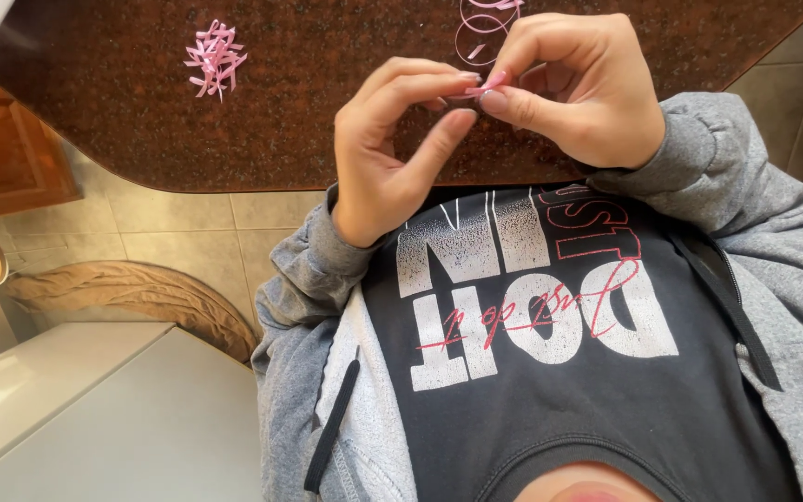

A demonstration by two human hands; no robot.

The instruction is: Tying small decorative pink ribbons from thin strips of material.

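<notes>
Head view, looking down past the chest. Both hands are meeting over the near edge of a dark speckled stone counter (309, 139).

The left hand (392, 149) is rising from a grey sleeve (304, 270), wrist bent, thumb and forefinger curling toward each other and pinching down narrow on a strip of pink ribbon (487, 85). The remaining fingers of this hand are folding loosely into the palm.

The right hand (578, 88) is coming in from the other side, its fingertips pressing together on the same ribbon, touching the left fingertips. Both hands are gripping the strip tightly; no gap is showing between either thumb and forefinger. The ribbon end is sticking out just between the two pinches, held above the counter rather than lying on it.

Behind the right hand, thin loops of pink ribbon (480, 28) are lying on the counter, partly hidden by the knuckles; whether they are joining the held strip cannot be told.

Well apart, toward the far side of the counter, a small pink ribbon bow (216, 58) is lying by itself.

Below the counter edge, beige floor tiles (188, 228), a white appliance top (95, 409) and a brown wooden cabinet (6, 158) are showing.
</notes>
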